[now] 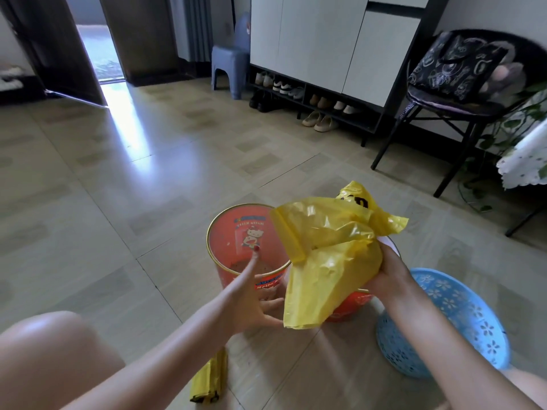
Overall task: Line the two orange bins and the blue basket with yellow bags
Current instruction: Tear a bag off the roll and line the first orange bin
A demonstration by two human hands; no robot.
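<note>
An orange bin (pixel 233 241) with a cartoon print stands on the floor, unlined. A second orange bin (pixel 352 306) sits to its right, mostly hidden behind a crumpled yellow bag (pixel 331 250). My right hand (pixel 387 276) grips that bag above the second bin. My left hand (pixel 251 300) is spread in front of the first bin, fingers apart, close to the bag's lower edge; whether it touches is unclear. A blue basket (pixel 461 315) with flower cut-outs stands at the right. A folded stack of yellow bags (pixel 210 380) lies on the floor near my knee.
A shoe cabinet (pixel 319 54) with shoes under it lines the far wall, with a grey stool (pixel 231 66) to its left. A black chair (pixel 461 93) holding a bag stands at the right. An open doorway (pixel 97 48) is at the far left.
</note>
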